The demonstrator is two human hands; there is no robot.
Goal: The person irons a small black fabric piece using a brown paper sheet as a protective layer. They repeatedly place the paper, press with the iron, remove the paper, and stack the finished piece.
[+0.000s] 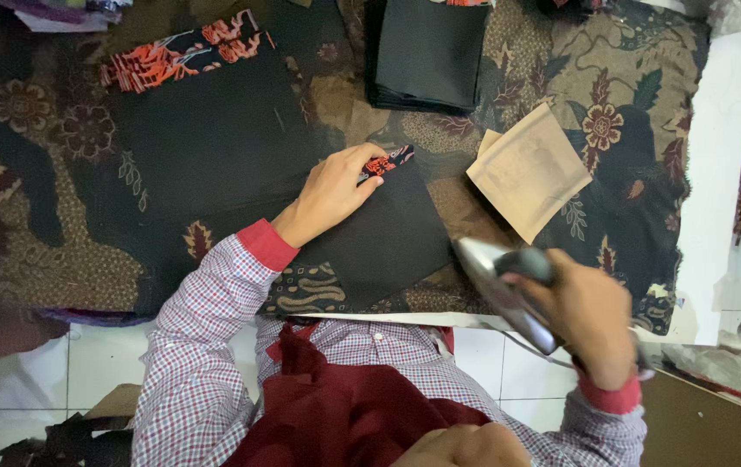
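Nearest the camera, right hand [591, 316] clenched around the dark handle of a clothes iron [509, 290], held tilted in the air just off the near right corner of the padded table [716, 173], metal soleplate turned up and to the left, clear of any cloth. Farther in, left hand [331, 195] laid flat with fingers spread and pressing, gripping nothing, on the far left corner of a black fabric piece [379, 238]. Lying directly left of the iron and much nearer the left hand, which touches it; long axis running slantwise from near left to far right. Plain black and flat, with a narrow band of red-and-blue print [385, 162] at its far edge (partly under the fingertips). To its right, apart from it, a tan paper-like square [530, 171]. Beyond, a larger black cloth with red-printed trim [206, 112], and at the far edge a stack of folded black pieces [426, 52].
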